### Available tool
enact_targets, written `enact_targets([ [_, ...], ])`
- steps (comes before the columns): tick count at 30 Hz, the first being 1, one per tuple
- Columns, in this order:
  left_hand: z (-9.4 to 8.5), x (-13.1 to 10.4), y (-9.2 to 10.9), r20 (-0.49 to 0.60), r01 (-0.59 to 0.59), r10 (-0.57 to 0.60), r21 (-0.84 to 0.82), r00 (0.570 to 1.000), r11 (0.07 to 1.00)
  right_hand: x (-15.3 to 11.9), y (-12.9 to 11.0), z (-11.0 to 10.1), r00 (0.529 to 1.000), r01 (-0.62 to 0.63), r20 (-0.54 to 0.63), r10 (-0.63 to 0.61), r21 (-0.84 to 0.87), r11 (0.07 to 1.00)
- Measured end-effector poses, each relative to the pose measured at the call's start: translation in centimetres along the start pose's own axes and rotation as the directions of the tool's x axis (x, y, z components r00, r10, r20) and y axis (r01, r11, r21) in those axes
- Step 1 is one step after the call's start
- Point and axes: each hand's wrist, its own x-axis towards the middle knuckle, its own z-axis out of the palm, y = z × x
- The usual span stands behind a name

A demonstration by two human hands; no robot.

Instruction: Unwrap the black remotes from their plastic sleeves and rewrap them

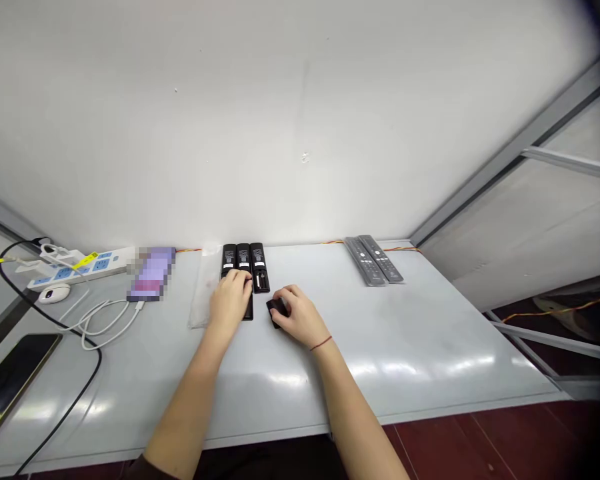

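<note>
Three black remote controls lie face down side by side, labels showing on their backs. The right-hand remote control (260,263) has its battery compartment uncovered, with a light-coloured battery visible inside. My left hand (230,298) rests over the lower parts of the other two, its bent fingers gripping the middle remote control (243,255) and hiding much of it. The left-hand remote control (229,255) is partly covered too. A little to the right, my right hand (297,313) pinches a small black piece (277,308), which looks like a battery cover, against the table.
Two remote controls in clear sleeves (373,260) lie at the back right of the grey table (380,347). A clear plastic bag (205,287) is left of the black remotes. Further left are a blurred phone (153,273), a power strip (100,263), cables and a dark phone (17,380).
</note>
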Motion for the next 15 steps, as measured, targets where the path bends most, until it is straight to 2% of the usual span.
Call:
enact_targets([
  [2,-1.2,-0.1,-1.4,-0.018,0.002,-0.002,-0.008,1.0,1.0,0.0,-0.3,0.2,0.998,0.045,0.046,-0.048,0.047,0.998],
  [5,-2.5,-0.5,-3.1,0.085,-0.031,0.036,-0.059,0.996,0.998,0.0,-0.4,0.4,0.995,0.078,0.058,-0.084,0.099,0.992],
  [7,-2.9,-1.1,-3.6,0.173,-0.024,0.041,-0.097,0.984,0.995,0.0,-0.5,0.4,0.993,0.091,0.061,-0.099,0.112,0.99],
  [10,-3.0,-2.2,-3.0,0.268,-0.012,0.039,-0.103,0.963,0.995,-0.1,-0.6,0.4,0.989,0.118,0.075,-0.128,0.12,0.986],
  [15,-2.6,-3.3,-0.4,0.34,-0.037,0.037,-0.007,0.94,0.999,-0.2,-0.4,0.6,0.983,0.159,0.082,-0.165,0.068,0.985],
])
